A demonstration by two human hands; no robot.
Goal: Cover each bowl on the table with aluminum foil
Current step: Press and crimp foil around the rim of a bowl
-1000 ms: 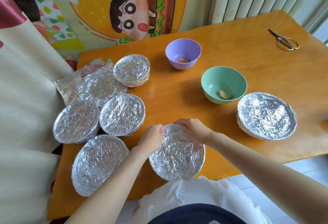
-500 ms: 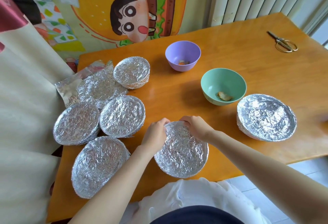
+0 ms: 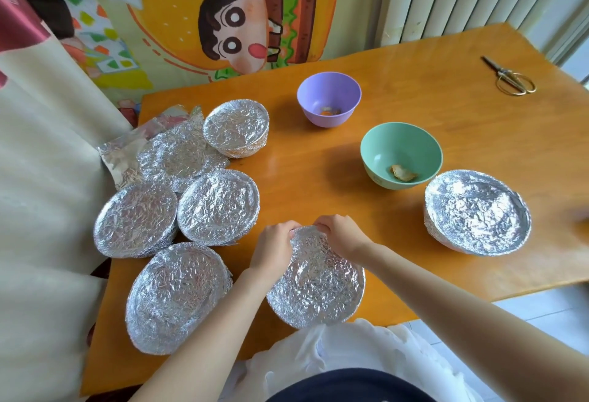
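I read the left hand (image 3: 274, 247) and right hand (image 3: 338, 236) at the far rim of a foiled bowl (image 3: 318, 287), which sits at the near edge of the bench (image 3: 318, 178). Fingers (image 3: 288, 232) of both hands are curled, pinching the foil at that rim, close together. Purple bowl (image 3: 329, 99) and green bowl (image 3: 401, 154) stand uncovered farther back, a scrap in each. Four covered bowls (image 3: 218, 207) left, one covered bowl (image 3: 477, 212) right. Loose foil (image 3: 127, 153) far left. Scissors (image 3: 510, 76) far right.
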